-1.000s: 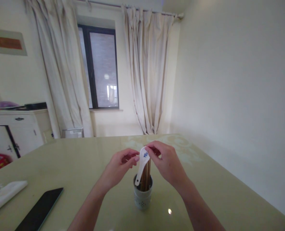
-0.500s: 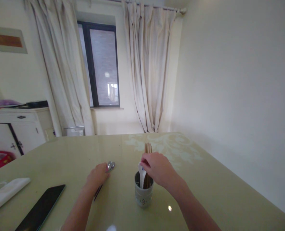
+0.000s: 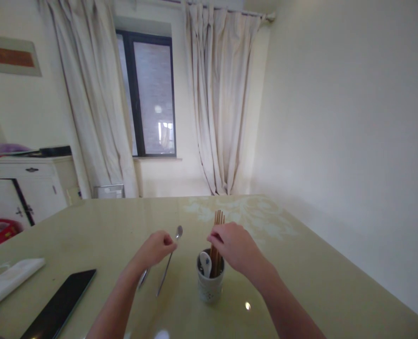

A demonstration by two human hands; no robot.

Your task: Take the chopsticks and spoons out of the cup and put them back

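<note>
My left hand is closed in a pinch on the handle of a long metal spoon, whose bowl points away from me. Below that wrist, partly hidden, lies another slim metal utensil. A pale patterned cup stands upright to the right. Inside it are several wooden chopsticks and a white ceramic spoon with a small blue mark, leaning on the left side. My right hand hovers over the cup, in front of the chopsticks, fingertips together above the white spoon and apart from it.
On the left of the glossy table lie a dark flat tablet-like object and a long white object. A plain wall borders the right side. Behind are curtains, a window and a white cabinet.
The white spoon has dropped lower into the cup, out of my right fingers. My left hand has moved right with one metal spoon, now apart from the other utensil on the table.
</note>
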